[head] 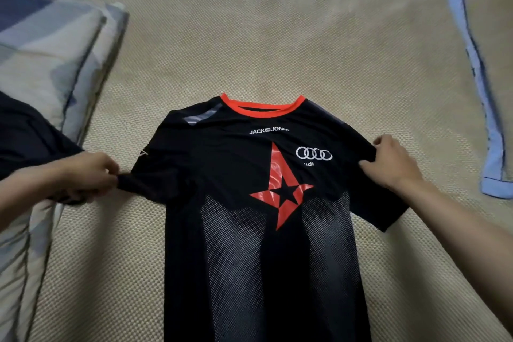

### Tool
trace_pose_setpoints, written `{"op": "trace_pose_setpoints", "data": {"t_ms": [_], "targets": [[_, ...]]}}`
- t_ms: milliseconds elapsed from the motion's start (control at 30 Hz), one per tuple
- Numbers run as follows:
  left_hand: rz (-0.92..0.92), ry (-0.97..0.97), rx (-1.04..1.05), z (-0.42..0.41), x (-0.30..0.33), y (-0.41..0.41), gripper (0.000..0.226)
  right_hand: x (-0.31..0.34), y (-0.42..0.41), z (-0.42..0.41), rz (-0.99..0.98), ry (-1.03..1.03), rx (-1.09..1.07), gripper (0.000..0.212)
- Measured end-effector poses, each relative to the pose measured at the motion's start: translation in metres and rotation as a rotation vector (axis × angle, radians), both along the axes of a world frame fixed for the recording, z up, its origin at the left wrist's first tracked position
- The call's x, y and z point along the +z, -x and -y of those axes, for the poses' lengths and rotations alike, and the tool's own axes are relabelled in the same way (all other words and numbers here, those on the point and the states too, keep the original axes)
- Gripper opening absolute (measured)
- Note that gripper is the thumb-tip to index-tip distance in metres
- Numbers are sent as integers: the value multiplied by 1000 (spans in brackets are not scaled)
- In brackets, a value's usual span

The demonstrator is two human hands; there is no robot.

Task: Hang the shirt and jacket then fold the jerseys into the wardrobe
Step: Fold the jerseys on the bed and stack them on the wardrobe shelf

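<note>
jersey spread flat on woven mat, both hands at its sleeves

woven mat (277,36) in a beige colour covers almost all of the view, and its surface has a fine regular texture of small bumps. it lies flat and reaches from the top edge down to the bottom on both sides of the garment.

black jersey (263,230) lies face up in the middle of the mat, with the orange collar (262,108) pointing away from the person and the lower part running out of the picture at the bottom. on the chest is a red star emblem (281,189), and beside it a white logo of four rings (313,153). white lettering sits under the collar. the lower front has grey dotted panels.

left hand (88,175) has its fingers curled and pinches the end of the jersey's sleeve on that side, and the cloth is bunched between the fingers. right hand (394,161) grips the other sleeve near the shoulder, with the thumb on top of the fabric and the fingers bent around its edge.

at the left edge lies a folded quilt (50,50) with grey, blue and cream patches, touching the mat. a dark cloth (25,133) lies over it, near the left forearm. at the right edge a light blue cloth (477,78) runs in a long strip down the mat, well apart from the jersey. the view is a little blurred at the corners.
</note>
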State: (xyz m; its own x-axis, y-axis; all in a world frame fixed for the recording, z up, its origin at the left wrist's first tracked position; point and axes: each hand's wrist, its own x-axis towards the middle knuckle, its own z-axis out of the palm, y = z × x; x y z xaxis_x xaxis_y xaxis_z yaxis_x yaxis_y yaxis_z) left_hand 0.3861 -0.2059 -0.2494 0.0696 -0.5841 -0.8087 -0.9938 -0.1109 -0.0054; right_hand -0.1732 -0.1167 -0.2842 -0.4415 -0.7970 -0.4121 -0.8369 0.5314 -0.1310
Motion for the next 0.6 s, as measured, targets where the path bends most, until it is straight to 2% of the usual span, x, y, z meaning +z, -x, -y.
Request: {"op": "trace_pose_setpoints", "data": {"t_ms": [33,100,167,200,300,400,500,600], "targets": [[180,-4,-112,-1,6,-4,17,-2,-9,9,57,47,-16,67],[471,112,-295,-3,15,1,22,-6,-28,30,154,125,-42,66],[520,297,-356,3,14,21,28,-10,-46,52,215,185,-22,63],[443,396,-353,9,9,34,29,-13,-54,64,239,214,-11,61],[-10,586,-306,40,-15,81,38,-21,-71,100,303,297,-26,55],[-319,588,-154,83,-40,130,50,-34,-79,133,396,307,-82,43],[-565,468,58,119,-61,160,32,-50,-74,151,446,250,-65,42],[-640,367,3,138,-67,169,21,-56,-60,156,570,248,-132,31]]}}
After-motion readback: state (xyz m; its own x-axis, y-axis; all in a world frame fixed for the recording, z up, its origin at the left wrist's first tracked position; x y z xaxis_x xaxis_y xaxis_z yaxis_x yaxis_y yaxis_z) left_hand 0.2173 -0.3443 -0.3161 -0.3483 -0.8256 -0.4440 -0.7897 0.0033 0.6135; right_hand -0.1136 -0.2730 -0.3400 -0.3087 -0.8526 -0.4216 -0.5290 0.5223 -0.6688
